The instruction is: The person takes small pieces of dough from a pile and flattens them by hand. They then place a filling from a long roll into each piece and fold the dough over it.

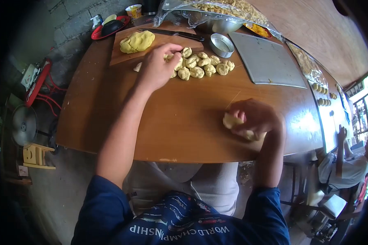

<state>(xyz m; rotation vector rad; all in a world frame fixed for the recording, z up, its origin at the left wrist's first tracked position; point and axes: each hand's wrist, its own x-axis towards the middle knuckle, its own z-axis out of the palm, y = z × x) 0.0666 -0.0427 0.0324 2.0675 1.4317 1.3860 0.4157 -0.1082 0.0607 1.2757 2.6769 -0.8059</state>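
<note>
My left hand (159,65) reaches over a cluster of small, lumpy, pale yellow dough pieces (196,72). Its thumb and index finger are curved and apart, with their tips beside one dough piece (186,52); the other fingers are partly hidden. Closer to the table's front edge, on the right, my right hand (255,118) is curled and blurred by motion. A flattened-looking dough piece (231,121) shows at its fingers, and more dough (249,134) shows below the hand. A large yellow dough lump (137,42) rests on a wooden board (120,58) behind my left hand.
A knife (180,34) lies across the board. Beside it stand a round metal tin (222,45) and a flat metal tray (270,61). Farther back, a plastic-covered tray (233,8) sits over a metal bowl (218,26). Another person (347,163) sits at the right.
</note>
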